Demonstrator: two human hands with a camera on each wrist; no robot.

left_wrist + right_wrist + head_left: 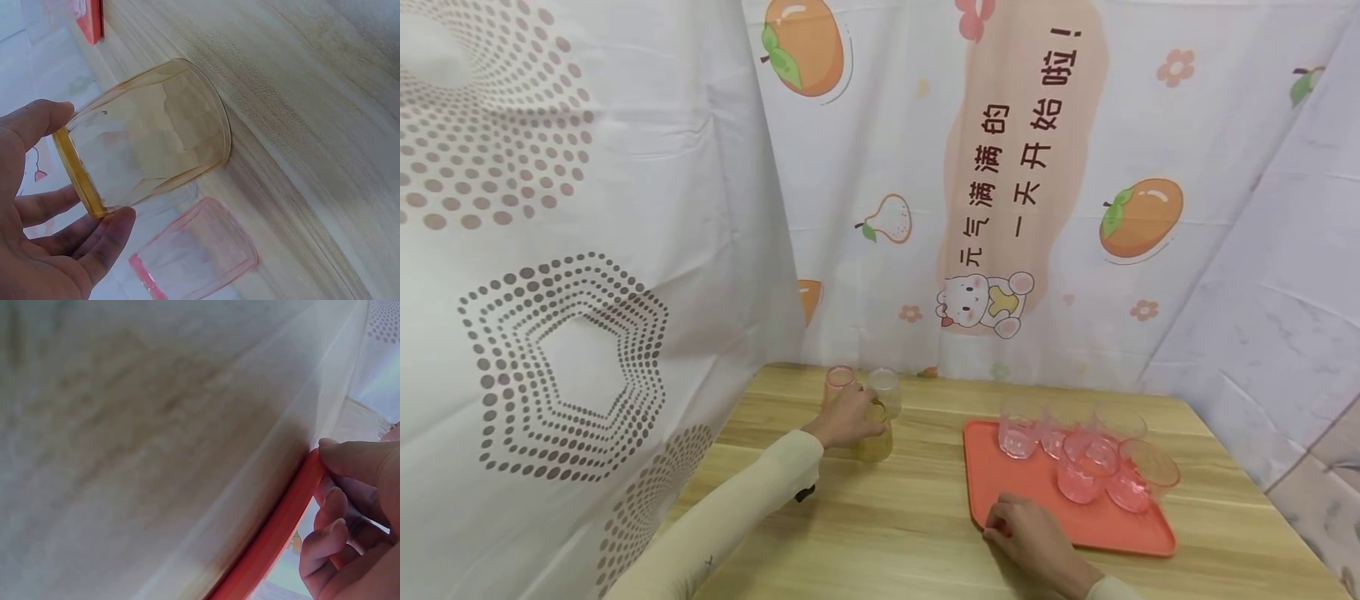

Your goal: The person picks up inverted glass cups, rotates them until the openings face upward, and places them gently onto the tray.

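Observation:
My left hand [852, 418] grips a yellow see-through cup [153, 134] round its thick base, thumb on one side and fingers on the other. The cup is upside down, its wide rim close over the table. Just behind it stand a pink cup [838, 382] and a clear cup [886, 390]; the pink cup [201, 250] is base-up as well. At the near left corner of a red tray [1018, 479], my right hand [1033, 537] pinches the tray's rim [281, 522], thumb on top and the other fingers curled in.
Several see-through cups [1078, 482], pink and clear, stand crowded together on the tray, wide rims up. Beneath everything is a wood-grain table [880, 525]. A printed curtain [880, 150] hangs along its back edge, and another patterned curtain [580, 358] runs down the left side.

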